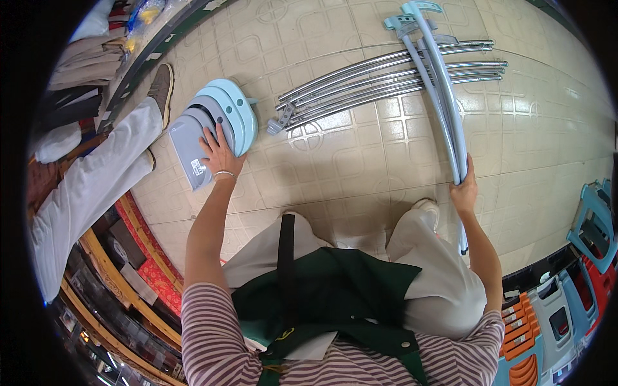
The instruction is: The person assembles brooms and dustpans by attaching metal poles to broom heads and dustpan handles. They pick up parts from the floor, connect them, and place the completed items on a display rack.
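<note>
My left hand (221,157) lies with spread fingers on a fanned stack of rounded plastic panels (228,103), pale blue on the far side and grey nearer me. A grey panel (183,145) with a small white label is at the stack's left end. On the right, my right hand (465,192) is wrapped round the near part of a bundle of long pale blue-grey tubes (444,109). Pale blue plastic fittings (421,8) sit at the bundle's far end. The bundle crosses over several shiny metal tubes (360,87) on the floor. A grey connector piece (280,122) is at their left end.
Another person's leg in white trousers (106,170) and a brown shoe (162,90) are at the left. Wooden shelves (119,289) run along the lower left. Folded cloths (87,64) lie at the upper left. Colourful plastic stools (553,315) stand at the lower right.
</note>
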`<state>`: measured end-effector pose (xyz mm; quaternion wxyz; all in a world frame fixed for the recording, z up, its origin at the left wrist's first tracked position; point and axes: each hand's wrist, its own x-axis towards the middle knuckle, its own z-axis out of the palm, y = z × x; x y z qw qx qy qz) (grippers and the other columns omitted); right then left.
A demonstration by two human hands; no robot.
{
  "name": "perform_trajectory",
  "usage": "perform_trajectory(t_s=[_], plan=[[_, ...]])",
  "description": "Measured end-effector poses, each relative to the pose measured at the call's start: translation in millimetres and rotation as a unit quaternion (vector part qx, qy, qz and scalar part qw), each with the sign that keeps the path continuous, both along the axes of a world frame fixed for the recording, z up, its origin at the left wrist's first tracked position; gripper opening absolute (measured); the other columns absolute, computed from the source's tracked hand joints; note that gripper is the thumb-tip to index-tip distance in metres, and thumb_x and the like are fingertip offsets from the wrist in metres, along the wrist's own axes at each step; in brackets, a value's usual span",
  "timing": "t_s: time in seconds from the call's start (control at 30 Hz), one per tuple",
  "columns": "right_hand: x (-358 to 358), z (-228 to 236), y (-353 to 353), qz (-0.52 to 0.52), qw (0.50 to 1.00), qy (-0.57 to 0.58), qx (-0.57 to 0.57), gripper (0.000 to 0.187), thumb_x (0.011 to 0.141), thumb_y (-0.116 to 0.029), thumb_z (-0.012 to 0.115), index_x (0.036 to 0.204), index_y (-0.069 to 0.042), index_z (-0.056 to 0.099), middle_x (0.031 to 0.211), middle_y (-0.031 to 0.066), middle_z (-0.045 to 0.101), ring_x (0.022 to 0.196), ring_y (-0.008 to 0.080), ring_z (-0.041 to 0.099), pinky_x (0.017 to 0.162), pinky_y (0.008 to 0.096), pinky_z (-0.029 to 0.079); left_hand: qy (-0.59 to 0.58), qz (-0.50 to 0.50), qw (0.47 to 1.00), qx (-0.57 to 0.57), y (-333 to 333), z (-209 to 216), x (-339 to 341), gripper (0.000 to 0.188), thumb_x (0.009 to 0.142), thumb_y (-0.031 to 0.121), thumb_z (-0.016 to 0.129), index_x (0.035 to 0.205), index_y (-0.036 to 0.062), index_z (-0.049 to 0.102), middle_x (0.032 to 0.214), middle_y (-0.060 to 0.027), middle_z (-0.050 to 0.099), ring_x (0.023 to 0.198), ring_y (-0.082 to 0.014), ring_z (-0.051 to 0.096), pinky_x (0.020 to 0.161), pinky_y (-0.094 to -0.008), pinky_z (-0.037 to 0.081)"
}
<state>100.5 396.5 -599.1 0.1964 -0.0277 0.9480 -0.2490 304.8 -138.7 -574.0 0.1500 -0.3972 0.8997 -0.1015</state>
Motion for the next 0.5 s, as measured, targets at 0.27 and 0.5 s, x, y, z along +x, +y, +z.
perform_trajectory(t_s=[0.27,0.5], plan=[[-9.8,-27.7,-3.5,0.062,0.996,0.021,0.057,0.088,0.068,-0.001,0.065,0.143,-0.007,0.017,0.123,0.0237,0.045,0.114,0.0412,0.044,0.092,0.0441,0.040,0.003,-0.027,1.000,0.008,25.1,-0.6,21.0,0.107,0.055,0.024,0.079,0.143,0.0210,0.019,0.147,-0.0141,0.017,0.128,-0.0416,0.024,0.082,-0.0595,0.044],[-5.2,-20.3,-1.2,0.124,0.988,-0.016,0.086,0.107,0.061,-0.019,0.080,0.143,-0.005,0.013,0.124,0.0238,0.042,0.113,0.0409,0.044,0.094,0.0449,0.040,0.044,0.022,0.999,0.021,81.0,-0.5,61.6,0.104,0.051,0.023,0.078,0.141,0.0240,0.025,0.145,-0.0122,0.022,0.126,-0.0396,0.027,0.080,-0.0571,0.039]])
